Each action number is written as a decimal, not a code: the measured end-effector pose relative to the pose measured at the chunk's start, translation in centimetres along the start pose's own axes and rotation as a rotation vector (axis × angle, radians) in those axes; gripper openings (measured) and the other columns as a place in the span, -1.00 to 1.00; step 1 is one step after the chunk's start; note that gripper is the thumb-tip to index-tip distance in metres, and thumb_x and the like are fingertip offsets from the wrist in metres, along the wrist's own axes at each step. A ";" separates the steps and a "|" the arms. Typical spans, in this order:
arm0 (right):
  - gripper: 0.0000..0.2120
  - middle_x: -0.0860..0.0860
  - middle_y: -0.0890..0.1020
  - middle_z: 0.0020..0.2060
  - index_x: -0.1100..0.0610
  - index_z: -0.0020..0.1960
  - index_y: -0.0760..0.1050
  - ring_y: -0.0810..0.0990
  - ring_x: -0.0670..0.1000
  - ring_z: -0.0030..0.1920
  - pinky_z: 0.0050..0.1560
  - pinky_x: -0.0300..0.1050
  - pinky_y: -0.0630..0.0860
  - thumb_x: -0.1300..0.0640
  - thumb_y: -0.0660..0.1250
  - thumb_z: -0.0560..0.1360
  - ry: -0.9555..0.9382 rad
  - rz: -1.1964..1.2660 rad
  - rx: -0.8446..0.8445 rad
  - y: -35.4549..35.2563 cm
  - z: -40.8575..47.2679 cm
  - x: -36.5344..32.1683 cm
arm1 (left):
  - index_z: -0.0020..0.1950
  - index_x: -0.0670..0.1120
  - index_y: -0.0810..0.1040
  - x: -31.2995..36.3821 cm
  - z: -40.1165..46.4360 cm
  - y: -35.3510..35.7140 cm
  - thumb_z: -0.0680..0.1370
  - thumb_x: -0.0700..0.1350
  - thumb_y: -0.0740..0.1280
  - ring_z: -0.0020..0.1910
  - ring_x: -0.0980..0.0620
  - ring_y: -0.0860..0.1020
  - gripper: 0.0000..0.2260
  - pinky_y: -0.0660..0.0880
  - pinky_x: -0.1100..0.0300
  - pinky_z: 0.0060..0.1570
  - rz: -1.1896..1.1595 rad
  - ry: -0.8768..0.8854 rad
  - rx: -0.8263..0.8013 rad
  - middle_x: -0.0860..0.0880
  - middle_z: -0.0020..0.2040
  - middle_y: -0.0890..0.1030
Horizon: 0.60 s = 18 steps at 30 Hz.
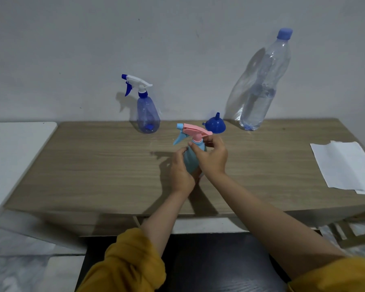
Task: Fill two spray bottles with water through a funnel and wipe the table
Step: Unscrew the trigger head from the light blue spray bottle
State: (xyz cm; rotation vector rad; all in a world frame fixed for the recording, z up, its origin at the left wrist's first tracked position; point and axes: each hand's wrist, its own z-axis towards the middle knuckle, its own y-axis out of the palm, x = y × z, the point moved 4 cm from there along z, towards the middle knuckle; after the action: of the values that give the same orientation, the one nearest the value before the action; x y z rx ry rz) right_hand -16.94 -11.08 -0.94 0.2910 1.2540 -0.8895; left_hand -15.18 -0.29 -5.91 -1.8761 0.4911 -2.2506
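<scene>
Gripping the light-blue spray bottle point(191, 160) at mid-counter point(93, 165): left hand point(180, 172) wrapping the body, right hand point(212, 155) fingers pinching the collar under the pink spray head point(195, 131). Probably unscrewing for filling. Waiting beyond: funnel point(215, 124), blue spray bottle point(148, 114), capped water bottle point(261, 85).

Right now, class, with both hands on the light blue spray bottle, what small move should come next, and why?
Probably twist the pink spray head off. The left hand grips the light blue spray bottle, the right hand pinches at its collar, and the head is on, so no water can enter. The funnel and water bottle stand untouched behind.
</scene>
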 end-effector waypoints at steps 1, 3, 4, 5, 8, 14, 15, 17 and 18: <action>-0.73 0.00 0.60 -0.13 0.17 -0.05 0.53 0.57 -0.05 -0.10 -0.12 -0.32 0.49 0.08 0.53 0.36 -0.027 -0.005 0.011 0.0 -0.1 0.0 | 0.29 0.03 0.35 0.0 0.0 0.0 0.26 0.02 0.50 0.13 0.01 0.51 -0.36 0.55 -0.03 0.04 -0.035 -0.005 0.011 0.02 0.18 0.52; -0.74 0.01 0.60 -0.14 0.19 -0.04 0.53 0.56 -0.05 -0.12 -0.13 -0.29 0.50 0.10 0.51 0.38 -0.086 -0.027 0.024 0.1 -0.3 -0.2 | 0.26 0.03 0.38 0.3 -0.1 0.1 0.26 0.18 0.36 0.13 -0.02 0.53 -0.39 0.54 -0.08 0.04 -0.123 -0.027 0.030 0.00 0.17 0.54; -0.75 0.01 0.59 -0.14 0.19 -0.04 0.53 0.56 -0.05 -0.13 -0.13 -0.29 0.50 0.10 0.50 0.39 -0.111 -0.041 0.025 0.1 -0.4 -0.3 | 0.26 0.01 0.40 0.4 -0.2 0.1 0.26 0.22 0.31 0.13 -0.05 0.53 -0.39 0.54 -0.11 0.04 -0.167 -0.041 0.034 -0.03 0.17 0.55; -0.75 0.02 0.59 -0.14 0.19 -0.03 0.52 0.55 -0.04 -0.13 -0.13 -0.28 0.50 0.10 0.49 0.40 -0.131 -0.054 0.023 0.2 -0.4 -0.3 | 0.25 0.00 0.41 0.5 -0.2 0.2 0.28 0.25 0.28 0.14 -0.07 0.54 -0.39 0.54 -0.14 0.04 -0.191 -0.049 0.039 -0.06 0.17 0.55; -0.78 0.03 0.58 -0.13 0.19 -0.02 0.52 0.54 -0.02 -0.12 -0.13 -0.26 0.48 0.12 0.46 0.42 -0.189 -0.079 -0.005 0.3 -0.3 -0.5 | 0.24 0.01 0.40 0.5 -0.2 0.2 0.29 0.23 0.30 0.12 -0.08 0.55 -0.42 0.55 -0.15 0.01 -0.169 -0.034 0.038 -0.07 0.16 0.55; -0.79 0.04 0.56 -0.08 0.21 0.05 0.54 0.51 -0.01 -0.05 -0.07 -0.25 0.40 0.16 0.36 0.44 -0.207 -0.093 -0.111 0.2 -0.1 0.2 | 0.31 -0.02 0.36 -0.2 0.4 0.0 0.23 -0.06 0.56 0.13 -0.01 0.55 -0.31 0.55 -0.07 0.05 -0.019 -0.028 -0.044 -0.04 0.17 0.56; -0.77 0.03 0.55 -0.06 0.20 0.06 0.54 0.51 -0.02 -0.04 -0.06 -0.26 0.40 0.15 0.37 0.44 -0.189 -0.077 -0.125 0.1 -0.1 0.4 | 0.30 -0.02 0.36 -0.2 0.4 0.0 0.24 -0.09 0.57 0.14 -0.02 0.54 -0.31 0.55 -0.08 0.06 -0.015 -0.033 -0.050 -0.05 0.18 0.55; -0.71 -0.01 0.58 -0.03 0.17 0.10 0.52 0.53 -0.06 -0.02 -0.04 -0.30 0.44 0.13 0.44 0.41 -0.148 -0.035 -0.144 -0.1 0.0 0.5 | 0.31 -0.04 0.34 0.0 0.3 0.0 0.27 -0.12 0.58 0.18 -0.04 0.52 -0.31 0.55 -0.06 0.09 0.008 -0.037 -0.051 -0.06 0.20 0.53; -0.67 -0.01 0.59 -0.03 0.15 0.10 0.51 0.55 -0.09 -0.01 -0.03 -0.32 0.47 0.11 0.48 0.39 -0.105 -0.006 -0.143 -0.3 0.1 0.5 | 0.32 -0.04 0.33 0.1 0.3 0.1 0.28 -0.12 0.58 0.21 -0.05 0.50 -0.31 0.54 -0.05 0.11 0.023 -0.039 -0.050 -0.06 0.22 0.51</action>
State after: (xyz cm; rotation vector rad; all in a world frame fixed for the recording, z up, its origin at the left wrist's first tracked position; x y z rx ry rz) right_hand -17.01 -11.55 -1.31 0.1251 1.2146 -0.8057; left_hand -14.95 -0.42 -5.83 -1.9249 0.5650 -2.2024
